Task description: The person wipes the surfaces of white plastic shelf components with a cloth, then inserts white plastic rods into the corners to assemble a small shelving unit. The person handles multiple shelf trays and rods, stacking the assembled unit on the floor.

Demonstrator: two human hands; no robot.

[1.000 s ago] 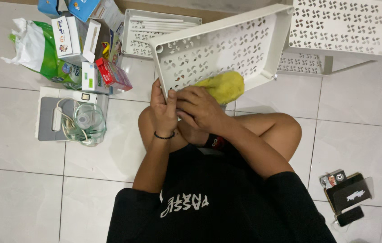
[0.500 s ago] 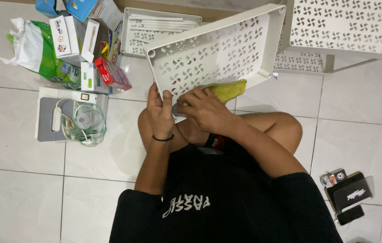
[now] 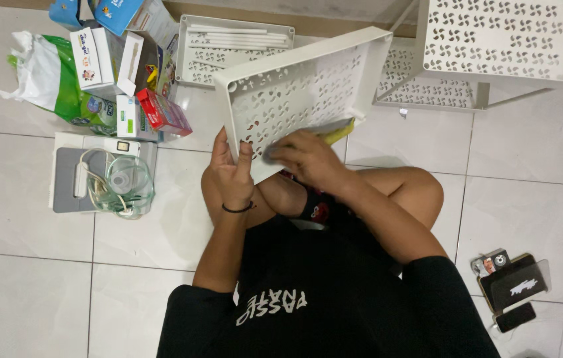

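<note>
Wiping a tilted white perforated plastic tray (image 3: pixel 301 83) over the tiled floor (image 3: pixel 29 278).

The left hand (image 3: pixel 232 172) clasps the tray's near corner, while the right hand (image 3: pixel 305 159) presses a yellow-and-grey cloth (image 3: pixel 334 129) onto its near edge (fingers curled around the cloth). A hard wipe could twist the tray loose from that single-corner hold, dropping it toward the cardboard boxes (image 3: pixel 129 73) at the floor's far left.

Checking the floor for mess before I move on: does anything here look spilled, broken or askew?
Nothing spilled or broken. The white perforated tray sits tilted only because the left hand grips its edge while the right hand presses a yellow cloth on it.
</note>
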